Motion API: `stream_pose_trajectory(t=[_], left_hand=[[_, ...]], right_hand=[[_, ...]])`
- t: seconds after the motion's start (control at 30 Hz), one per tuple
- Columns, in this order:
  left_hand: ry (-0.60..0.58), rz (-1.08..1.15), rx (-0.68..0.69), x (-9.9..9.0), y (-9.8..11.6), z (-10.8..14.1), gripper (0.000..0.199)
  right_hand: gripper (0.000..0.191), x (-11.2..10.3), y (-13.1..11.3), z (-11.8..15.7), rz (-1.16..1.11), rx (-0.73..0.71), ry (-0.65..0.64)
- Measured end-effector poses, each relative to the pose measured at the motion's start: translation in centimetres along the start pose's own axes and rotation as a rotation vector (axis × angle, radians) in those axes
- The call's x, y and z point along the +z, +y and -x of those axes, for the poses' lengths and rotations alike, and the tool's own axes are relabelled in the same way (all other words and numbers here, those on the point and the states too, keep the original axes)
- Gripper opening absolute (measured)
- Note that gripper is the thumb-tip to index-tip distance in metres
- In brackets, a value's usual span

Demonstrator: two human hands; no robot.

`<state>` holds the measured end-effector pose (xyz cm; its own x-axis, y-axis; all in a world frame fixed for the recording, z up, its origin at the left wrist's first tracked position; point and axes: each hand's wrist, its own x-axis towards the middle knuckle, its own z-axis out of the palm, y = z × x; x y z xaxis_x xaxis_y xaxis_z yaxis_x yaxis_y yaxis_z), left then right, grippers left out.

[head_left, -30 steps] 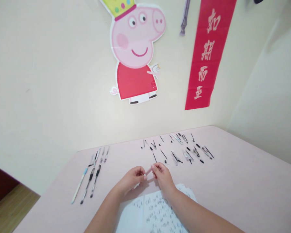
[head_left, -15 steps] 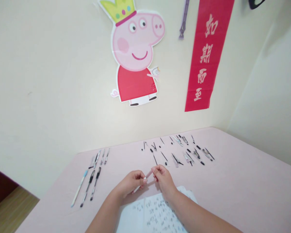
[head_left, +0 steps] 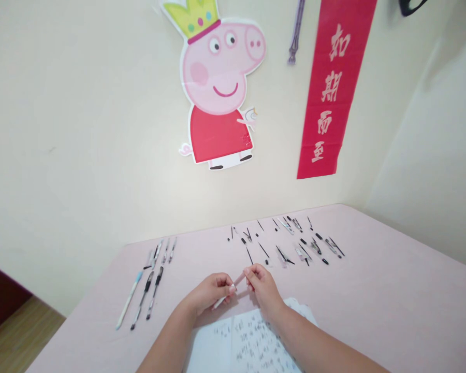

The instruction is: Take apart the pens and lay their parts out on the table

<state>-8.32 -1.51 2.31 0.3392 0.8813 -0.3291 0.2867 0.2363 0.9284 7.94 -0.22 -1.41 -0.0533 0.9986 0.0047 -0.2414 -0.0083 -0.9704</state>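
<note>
My left hand (head_left: 213, 294) is closed around a slim white pen part (head_left: 219, 302), just beyond the notebook. A thin, pale, see-through piece (head_left: 239, 280) spans the gap between my two hands. Its far end is pinched in the fingers of my right hand (head_left: 261, 284). The open notebook (head_left: 213, 346) with handwriting lies under my forearms. Beyond my hands, several dark refills, caps and clear barrels (head_left: 283, 255) are spread in two rough rows.
On the left of the pink table (head_left: 392, 300) lie several pens (head_left: 151, 292), among them a blue and white one (head_left: 129, 300). The wall behind holds a cartoon pig cutout (head_left: 219, 93) and a red banner (head_left: 334, 88).
The camera view has shifted very slightly. Both hands keep the same hold on the parts.
</note>
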Motion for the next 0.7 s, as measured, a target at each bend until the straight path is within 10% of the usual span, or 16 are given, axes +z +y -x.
stream_pose_trajectory(t=[0.43, 0.7], left_hand=[[-0.009, 0.044, -0.031, -0.42, -0.28, -0.07, 0.035], [0.136, -0.066, 0.174, 0.06, -0.21, -0.46, 0.029]], right_hand=[[0.033, -0.07, -0.34, -0.20, -0.050, -0.043, -0.051], [0.034, 0.02, -0.77, -0.17, -0.036, 0.032, -0.019]])
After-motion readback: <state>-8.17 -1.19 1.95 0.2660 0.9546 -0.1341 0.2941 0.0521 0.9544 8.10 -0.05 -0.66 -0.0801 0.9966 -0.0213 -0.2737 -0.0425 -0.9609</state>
